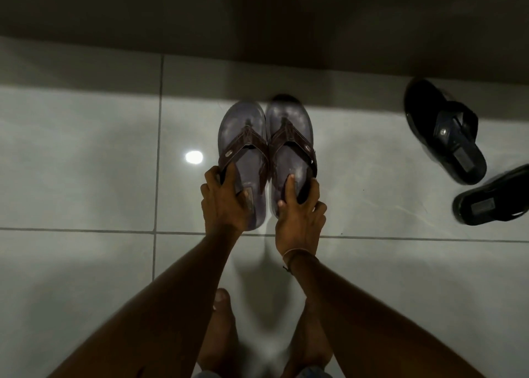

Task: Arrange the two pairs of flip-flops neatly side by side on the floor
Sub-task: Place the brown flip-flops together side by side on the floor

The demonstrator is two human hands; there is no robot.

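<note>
The brown pair of flip-flops [264, 160] is held side by side near the wall, toes forward, the left hand [224, 203] gripping the left heel and the right hand [300, 214] the right heel. If they are let go unevenly, the soles could be skewed or parted. The black pair [458, 154] lies well apart to the right, splayed and unaligned, and could be set crookedly beside the first

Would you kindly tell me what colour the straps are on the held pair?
Dark brown straps, clearest in the head view.
</note>
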